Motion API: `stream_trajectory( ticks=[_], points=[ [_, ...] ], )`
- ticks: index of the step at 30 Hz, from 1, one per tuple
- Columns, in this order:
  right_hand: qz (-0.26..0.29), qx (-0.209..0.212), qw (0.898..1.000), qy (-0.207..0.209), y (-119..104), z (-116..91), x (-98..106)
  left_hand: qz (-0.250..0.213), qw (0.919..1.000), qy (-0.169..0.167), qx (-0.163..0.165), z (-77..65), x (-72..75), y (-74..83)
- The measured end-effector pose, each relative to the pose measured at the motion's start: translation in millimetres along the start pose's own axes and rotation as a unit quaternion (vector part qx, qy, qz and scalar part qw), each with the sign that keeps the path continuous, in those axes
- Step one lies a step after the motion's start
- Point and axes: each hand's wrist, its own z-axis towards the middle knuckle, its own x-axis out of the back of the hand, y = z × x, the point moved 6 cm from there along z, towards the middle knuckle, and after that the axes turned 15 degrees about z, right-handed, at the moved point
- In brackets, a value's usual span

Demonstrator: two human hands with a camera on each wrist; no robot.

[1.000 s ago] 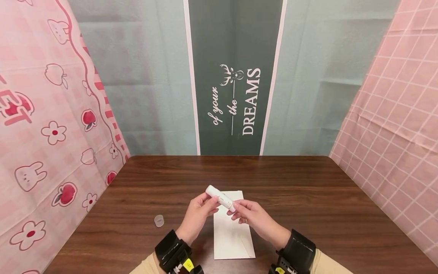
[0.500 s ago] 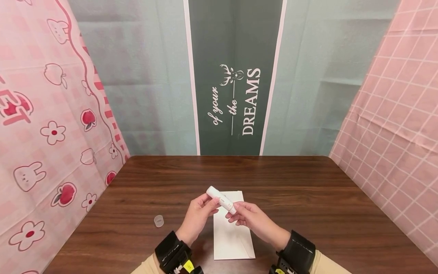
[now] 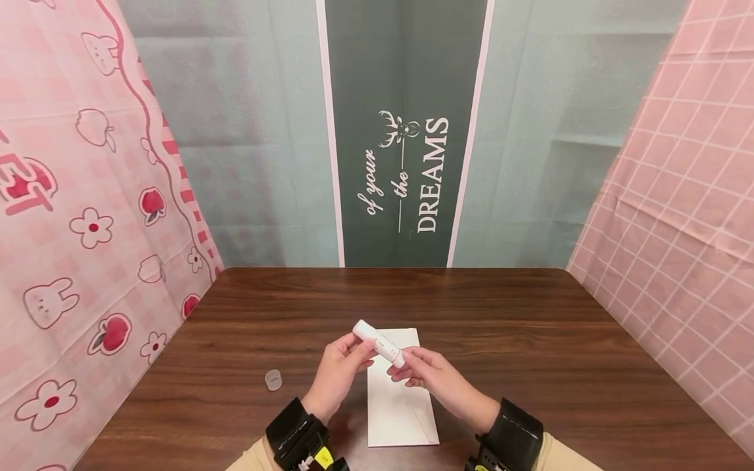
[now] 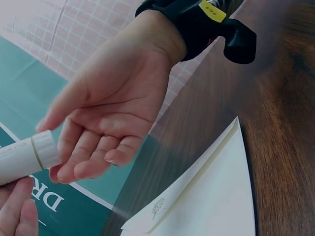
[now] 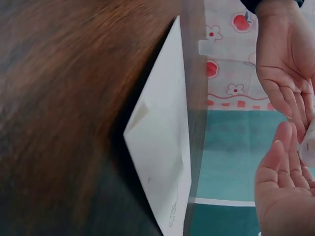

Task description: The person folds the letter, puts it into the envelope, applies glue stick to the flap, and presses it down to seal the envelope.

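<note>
A white glue stick (image 3: 381, 345) is held aslant above the table, its upper end to the left. My left hand (image 3: 341, 363) grips its upper part, with the thumb lying along the near side. My right hand (image 3: 432, 371) pinches the lower end between thumb and fingers. In the left wrist view the glue stick (image 4: 22, 157) shows a thin gold ring near the end by my right hand (image 4: 118, 98). Beneath both hands lies a white envelope (image 3: 400, 409), flat on the table. A small clear cap (image 3: 273, 380) sits on the wood to the left of my left hand.
The dark brown wooden table (image 3: 530, 340) extends around the envelope on both sides. Behind its far edge hangs a green curtain (image 3: 277, 163) with lettering. Pink patterned cloths hang at the left (image 3: 100, 170) and right (image 3: 683, 216).
The right hand has dropped slightly and its fingers have shifted at the glue stick's lower end. The print on the glue stick has turned a little. Envelope and cap stay put.
</note>
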Motion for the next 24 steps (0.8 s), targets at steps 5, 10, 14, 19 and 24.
stream_trajectory(
  ticks=[5,10,14,19,24],
  points=[
    [-0.013,0.026,0.999,0.019,-2.7,-0.5,2.6,0.004,1.0,0.002,0.004,-0.5,0.4,-0.6],
    [-0.051,0.057,0.995,0.056,-6.6,-0.3,2.9,0.007,1.0,0.002,0.007,-1.2,-0.4,-1.1],
    [-0.048,0.04,0.997,0.04,-4.2,-1.0,1.4,0.009,0.9999,0.003,0.005,-1.8,-0.6,-1.0],
    [-0.006,-0.001,1.0,-0.003,1.3,-2.5,-0.8,0.011,0.9999,0.005,0.004,-1.9,-0.5,0.1],
    [-0.022,0.019,0.999,0.019,-1.5,-2.7,1.3,0.01,0.9999,0.006,0.005,-2.4,-1.4,0.1]
  ],
)
